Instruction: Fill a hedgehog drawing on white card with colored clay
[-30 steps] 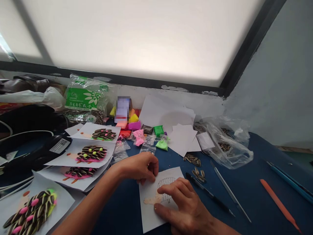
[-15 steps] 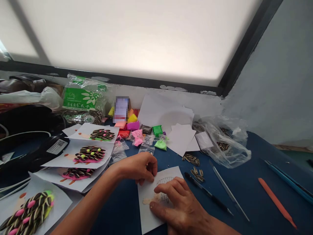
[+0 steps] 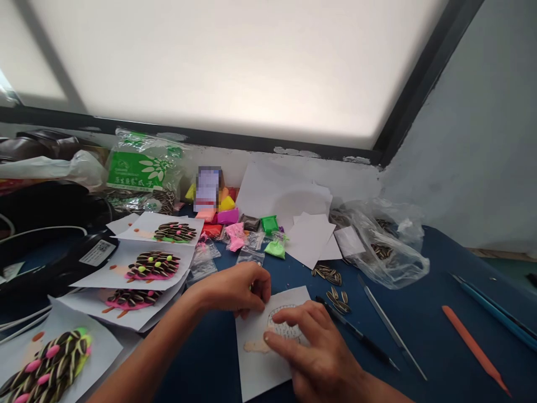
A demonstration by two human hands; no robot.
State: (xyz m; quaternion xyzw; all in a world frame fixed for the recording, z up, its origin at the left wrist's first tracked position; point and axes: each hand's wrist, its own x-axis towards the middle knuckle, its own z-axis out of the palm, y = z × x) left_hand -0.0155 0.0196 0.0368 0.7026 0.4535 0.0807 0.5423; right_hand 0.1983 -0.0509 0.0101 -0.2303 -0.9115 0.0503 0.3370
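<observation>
A: What lies between the two hands?

B: A flat white paper sheet, set aslant on the dark blue table. It bears a drawn oval outline filled with small scale-like marks and, to its left, a thin, elongated peach patch.

A: How are the hands posed?

B: The right hand is spread wide between thumb and forefinger, both extended over the drawing. The left hand is narrow, its fingers curled at the sheet's upper left edge; whether they pinch anything cannot be told, the tips being partly hidden.

A: Which textures surround the sheet?

B: At right, striped, teardrop-shaped seeds form loose clusters near a slender dark pen, a straight metallic tool and a flat coral tool with a pointed end. At left, seed-covered pictures show overlapping, shingle-like rows dotted with smooth, rounded beads. Beyond are crinkled packets of bright colour and a creased, transparent bag.
</observation>
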